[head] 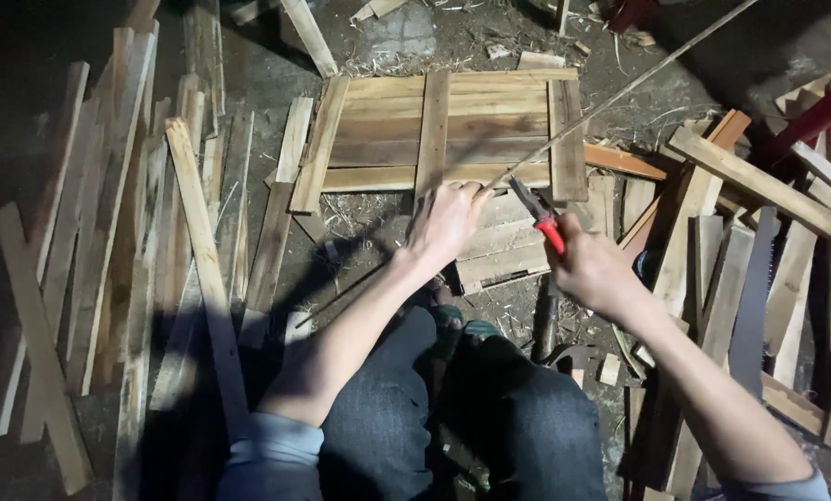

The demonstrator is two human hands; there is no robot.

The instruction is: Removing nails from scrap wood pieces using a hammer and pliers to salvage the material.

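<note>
The person sits on the ground with a wooden panel of nailed slats lying flat in front of the knees. The left hand is closed around the near end of a long thin rod, which runs up and away to the right over the panel. The right hand is clamped on the red handles of a pair of pliers, whose nose meets the rod just beside the left fingers (whether the nose actually bites the rod cannot be told). The two hands are near each other but not touching.

Loose slats lie stacked to the left, more boards are heaped to the right, and a hand saw lies among them beside the right forearm.

Risks, as judged: the pliers work very close to the left fingers, so a slip could pinch or cut them. The long free end of the rod may whip if it is released or cut. Light is poor, and the saw teeth lie near the right arm.
</note>
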